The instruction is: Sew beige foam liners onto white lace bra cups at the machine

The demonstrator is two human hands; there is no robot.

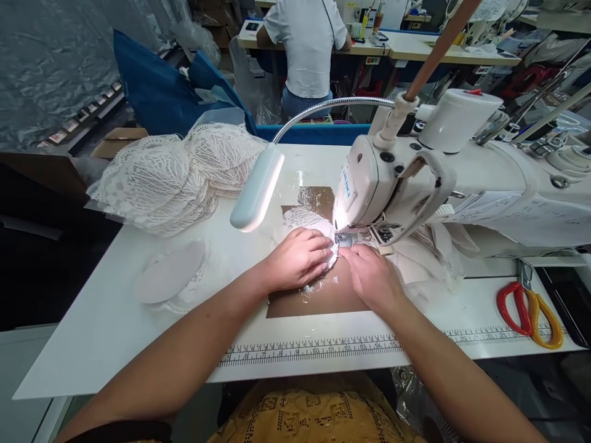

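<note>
A round white lace piece (305, 218) lies under the needle area of the sewing machine (364, 184). Flat on its near side rests my left hand (302, 258), palm down, with the fingers stretched towards the needle. Just right of the needle, my right hand (372, 277) has its fingertips pinched together at the edge of the piece. The grip itself is partly hidden. Beneath both hands is a brown sheet (318, 301) with shiny clear tape on it.
A lamp (258, 184) on a bendable neck hangs over the table. Stacked lace pieces (170, 172) and pale oval pads (173, 271) lie left. Fabric pieces (425, 258), scissors (529, 307) and a printed ruler (300, 352) are also here. Another person (307, 49) sits beyond.
</note>
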